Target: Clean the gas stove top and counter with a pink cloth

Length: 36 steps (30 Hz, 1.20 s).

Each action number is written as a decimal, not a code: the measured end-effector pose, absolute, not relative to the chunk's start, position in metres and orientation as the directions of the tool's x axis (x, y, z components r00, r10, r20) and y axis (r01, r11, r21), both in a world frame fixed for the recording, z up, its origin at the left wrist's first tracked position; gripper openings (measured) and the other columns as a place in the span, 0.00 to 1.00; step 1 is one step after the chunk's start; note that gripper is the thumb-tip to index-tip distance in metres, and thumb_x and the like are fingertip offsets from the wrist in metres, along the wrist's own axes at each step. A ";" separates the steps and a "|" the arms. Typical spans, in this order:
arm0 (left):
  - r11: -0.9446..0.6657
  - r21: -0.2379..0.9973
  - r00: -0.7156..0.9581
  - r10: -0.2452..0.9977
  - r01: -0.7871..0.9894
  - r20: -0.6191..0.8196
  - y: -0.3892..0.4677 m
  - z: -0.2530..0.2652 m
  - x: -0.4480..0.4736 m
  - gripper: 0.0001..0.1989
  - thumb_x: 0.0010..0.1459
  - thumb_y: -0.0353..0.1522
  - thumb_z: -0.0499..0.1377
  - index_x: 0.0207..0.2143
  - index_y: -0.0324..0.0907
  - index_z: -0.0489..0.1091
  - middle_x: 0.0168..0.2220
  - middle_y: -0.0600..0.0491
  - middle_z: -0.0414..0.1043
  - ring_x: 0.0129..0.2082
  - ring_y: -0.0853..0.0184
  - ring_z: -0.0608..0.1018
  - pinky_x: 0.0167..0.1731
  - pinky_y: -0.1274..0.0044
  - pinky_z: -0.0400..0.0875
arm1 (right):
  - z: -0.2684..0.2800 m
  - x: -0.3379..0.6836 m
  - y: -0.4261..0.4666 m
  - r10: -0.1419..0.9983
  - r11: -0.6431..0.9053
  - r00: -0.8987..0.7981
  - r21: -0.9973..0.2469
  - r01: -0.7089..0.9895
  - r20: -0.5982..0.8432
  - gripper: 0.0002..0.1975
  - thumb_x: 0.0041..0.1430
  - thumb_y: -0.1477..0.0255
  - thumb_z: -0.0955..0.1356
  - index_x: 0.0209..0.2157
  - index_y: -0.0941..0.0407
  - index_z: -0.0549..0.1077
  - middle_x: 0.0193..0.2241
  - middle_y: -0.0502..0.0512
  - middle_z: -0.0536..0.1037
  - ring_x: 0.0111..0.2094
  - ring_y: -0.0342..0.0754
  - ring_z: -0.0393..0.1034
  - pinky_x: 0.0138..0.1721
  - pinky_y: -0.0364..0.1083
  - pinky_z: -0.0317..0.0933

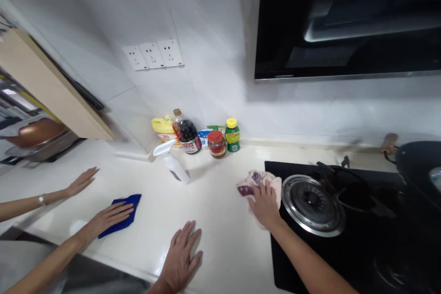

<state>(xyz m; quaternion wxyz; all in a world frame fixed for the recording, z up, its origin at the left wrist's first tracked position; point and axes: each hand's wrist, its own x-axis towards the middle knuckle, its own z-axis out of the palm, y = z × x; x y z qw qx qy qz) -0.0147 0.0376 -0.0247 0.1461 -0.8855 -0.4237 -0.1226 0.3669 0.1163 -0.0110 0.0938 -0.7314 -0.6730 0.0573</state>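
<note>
My right hand presses on a crumpled pink-and-white cloth, with its fingers curled over it. The cloth lies across the left edge of the black gas hob, beside the burner's metal ring. On the white countertop, my left hand lies flat and holds nothing, its fingers a little apart. A white spray bottle stands on the counter beyond my left hand.
At the left, a co-worker's hand rests on a blue cloth; their other hand lies on the counter. By the wall stand a dark-filled bottle, a red-lidded jar and a green bottle. A black range hood overhangs the hob.
</note>
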 end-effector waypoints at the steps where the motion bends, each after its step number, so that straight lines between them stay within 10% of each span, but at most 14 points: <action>1: -0.601 -0.161 0.614 0.708 0.783 0.348 0.038 -0.025 -0.015 0.30 0.64 0.43 0.59 0.67 0.49 0.64 0.69 0.46 0.66 0.68 0.56 0.68 0.61 0.64 0.65 | -0.015 0.362 0.096 0.999 -0.037 0.045 -0.237 0.971 0.029 0.28 0.70 0.61 0.63 0.67 0.55 0.67 0.70 0.65 0.64 0.74 0.68 0.42 0.71 0.65 0.39; 10: -0.614 -0.166 0.624 0.682 0.772 0.382 0.045 -0.034 -0.019 0.33 0.63 0.47 0.60 0.68 0.50 0.63 0.70 0.47 0.66 0.68 0.55 0.68 0.62 0.64 0.65 | -0.050 0.343 -0.018 0.957 0.240 -0.286 -0.444 0.863 -0.039 0.34 0.62 0.61 0.70 0.69 0.49 0.65 0.72 0.59 0.59 0.76 0.66 0.34 0.74 0.64 0.36; 24: -0.601 -0.068 0.589 0.747 0.797 0.309 0.038 -0.027 -0.016 0.34 0.65 0.44 0.59 0.70 0.48 0.59 0.70 0.44 0.64 0.70 0.54 0.66 0.64 0.62 0.64 | 0.028 0.333 0.239 0.973 -0.220 0.182 -0.339 0.915 -0.143 0.34 0.70 0.57 0.62 0.73 0.51 0.56 0.76 0.65 0.47 0.74 0.72 0.37 0.69 0.68 0.36; 36: -0.560 0.126 0.501 0.804 0.819 0.319 0.037 -0.031 -0.025 0.44 0.63 0.53 0.55 0.74 0.46 0.47 0.74 0.39 0.55 0.69 0.47 0.67 0.59 0.58 0.73 | -0.024 0.257 0.034 0.722 0.663 -0.655 -0.494 0.562 0.225 0.31 0.61 0.51 0.70 0.61 0.51 0.68 0.63 0.62 0.69 0.72 0.65 0.47 0.71 0.66 0.44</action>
